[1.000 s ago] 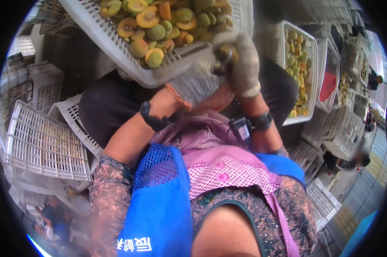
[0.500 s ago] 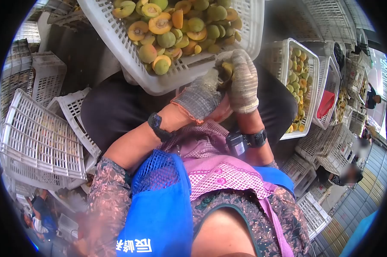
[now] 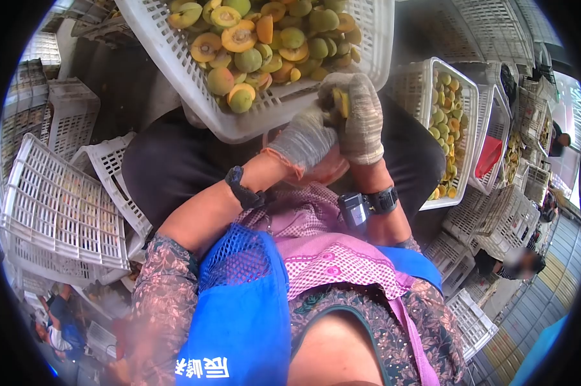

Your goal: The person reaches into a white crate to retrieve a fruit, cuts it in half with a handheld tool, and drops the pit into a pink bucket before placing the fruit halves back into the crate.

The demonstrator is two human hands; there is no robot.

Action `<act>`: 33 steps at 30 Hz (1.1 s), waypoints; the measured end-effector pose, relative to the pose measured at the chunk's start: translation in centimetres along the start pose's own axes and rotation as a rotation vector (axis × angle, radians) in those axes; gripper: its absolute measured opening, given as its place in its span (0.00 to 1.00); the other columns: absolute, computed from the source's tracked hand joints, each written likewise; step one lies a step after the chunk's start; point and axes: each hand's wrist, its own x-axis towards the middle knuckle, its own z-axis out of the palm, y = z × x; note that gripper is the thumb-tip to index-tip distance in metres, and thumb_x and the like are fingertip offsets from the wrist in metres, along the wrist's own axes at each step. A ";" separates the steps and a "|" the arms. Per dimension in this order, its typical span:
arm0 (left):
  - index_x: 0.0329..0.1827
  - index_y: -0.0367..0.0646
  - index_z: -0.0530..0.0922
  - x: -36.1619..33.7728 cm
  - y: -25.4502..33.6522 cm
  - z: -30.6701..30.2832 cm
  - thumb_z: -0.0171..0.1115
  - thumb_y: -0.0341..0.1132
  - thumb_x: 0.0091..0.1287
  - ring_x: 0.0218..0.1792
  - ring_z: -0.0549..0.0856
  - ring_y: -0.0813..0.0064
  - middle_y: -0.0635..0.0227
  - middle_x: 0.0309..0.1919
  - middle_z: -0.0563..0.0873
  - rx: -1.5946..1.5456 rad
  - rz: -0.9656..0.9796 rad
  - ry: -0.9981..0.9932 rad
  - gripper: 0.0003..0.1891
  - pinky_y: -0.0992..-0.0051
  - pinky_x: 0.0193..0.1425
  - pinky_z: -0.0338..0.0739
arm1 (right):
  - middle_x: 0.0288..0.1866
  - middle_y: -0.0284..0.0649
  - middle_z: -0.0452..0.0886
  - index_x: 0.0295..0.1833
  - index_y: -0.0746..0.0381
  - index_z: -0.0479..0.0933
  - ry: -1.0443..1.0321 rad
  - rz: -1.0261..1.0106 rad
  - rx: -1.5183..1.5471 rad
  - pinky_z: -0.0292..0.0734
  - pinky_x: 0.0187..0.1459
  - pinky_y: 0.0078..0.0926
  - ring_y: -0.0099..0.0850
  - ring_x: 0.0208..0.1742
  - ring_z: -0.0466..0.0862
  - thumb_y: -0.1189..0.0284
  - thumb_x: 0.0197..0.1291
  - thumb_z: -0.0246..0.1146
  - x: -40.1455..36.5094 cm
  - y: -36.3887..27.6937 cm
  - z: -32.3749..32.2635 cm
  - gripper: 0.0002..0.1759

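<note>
My left hand [image 3: 304, 138], in a grey knit glove, is closed, its fingertips pressed close against my right hand. What its fingers grip is hidden. My right hand [image 3: 360, 116], in a matching soiled glove, curls round a yellow-fleshed fruit piece [image 3: 344, 103]; only a strip of the fruit shows. Both hands meet above my lap, just below the near rim of a white plastic crate [image 3: 239, 130]. Inside that crate lie many halved stone fruits [image 3: 239, 36] with green to reddish skin and orange flesh, some cut side up.
Another crate [image 3: 468, 119] of fruit halves stands by my right knee, beside a crate holding a red object [image 3: 490, 156]. Tipped white crates [image 3: 65, 202] lie on my left. Stacked crates [image 3: 499, 222] and other people [image 3: 522, 264] are further off at the right.
Both hands have shifted slightly up and left, still together. More of the yellow fruit strip shows between the right fingers. The fruit in the crate looks the same.
</note>
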 end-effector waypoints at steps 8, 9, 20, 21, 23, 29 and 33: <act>0.40 0.43 0.79 -1.4 1.1 2.7 0.57 0.43 0.60 0.33 0.84 0.56 0.57 0.32 0.84 -0.624 -0.213 0.299 0.13 0.59 0.41 0.77 | 0.32 0.39 0.79 0.35 0.63 0.74 -0.283 0.289 0.109 0.73 0.38 0.20 0.24 0.32 0.77 0.58 0.71 0.50 0.2 -1.6 0.1 0.20; 0.40 0.43 0.79 -1.5 0.7 2.2 0.57 0.43 0.60 0.33 0.84 0.56 0.57 0.32 0.84 -0.625 -0.212 0.301 0.13 0.59 0.41 0.77 | 0.31 0.38 0.79 0.35 0.63 0.74 -0.288 0.096 -0.204 0.73 0.39 0.19 0.23 0.32 0.77 0.59 0.71 0.50 0.6 -1.6 0.2 0.19; 0.47 0.41 0.75 -1.3 2.1 -0.3 0.58 0.38 0.60 0.38 0.84 0.50 0.51 0.36 0.84 -0.834 -0.401 0.247 0.15 0.61 0.44 0.77 | 0.26 0.33 0.74 0.33 0.59 0.71 0.053 0.172 0.616 0.76 0.32 0.25 0.25 0.28 0.76 0.66 0.67 0.57 0.9 -0.4 -1.9 0.10; 0.49 0.40 0.74 -0.9 1.6 -0.9 0.57 0.36 0.62 0.39 0.84 0.48 0.49 0.35 0.84 -0.299 -0.304 -0.203 0.15 0.62 0.45 0.77 | 0.26 0.33 0.73 0.32 0.57 0.70 0.289 0.223 0.785 0.76 0.31 0.26 0.27 0.27 0.75 0.64 0.66 0.58 1.1 -1.8 -3.0 0.11; 0.50 0.40 0.74 -1.7 1.9 0.5 0.57 0.36 0.62 0.39 0.84 0.49 0.50 0.35 0.84 -0.251 -0.309 -0.224 0.14 0.61 0.46 0.77 | 0.28 0.35 0.74 0.34 0.57 0.72 0.181 0.004 0.625 0.78 0.38 0.31 0.30 0.32 0.77 0.62 0.66 0.57 1.5 -2.7 -9.5 0.11; 0.52 0.44 0.78 -0.9 1.2 -0.5 0.56 0.54 0.60 0.52 0.81 0.57 0.56 0.48 0.83 -0.065 -0.391 -0.923 0.25 0.60 0.53 0.74 | 0.39 0.32 0.81 0.46 0.62 0.79 0.384 -0.142 -0.806 0.73 0.42 0.20 0.20 0.40 0.77 0.70 0.64 0.61 -0.3 -11.1 -19.9 0.09; 0.53 0.42 0.77 -2.6 -1.7 3.6 0.59 0.49 0.60 0.51 0.81 0.57 0.55 0.47 0.83 0.079 -0.197 -0.282 0.23 0.62 0.52 0.75 | 0.40 0.33 0.81 0.47 0.62 0.79 -0.002 -0.640 -1.234 0.73 0.44 0.17 0.21 0.41 0.77 0.75 0.62 0.61 2.3 -9.2 -14.8 0.09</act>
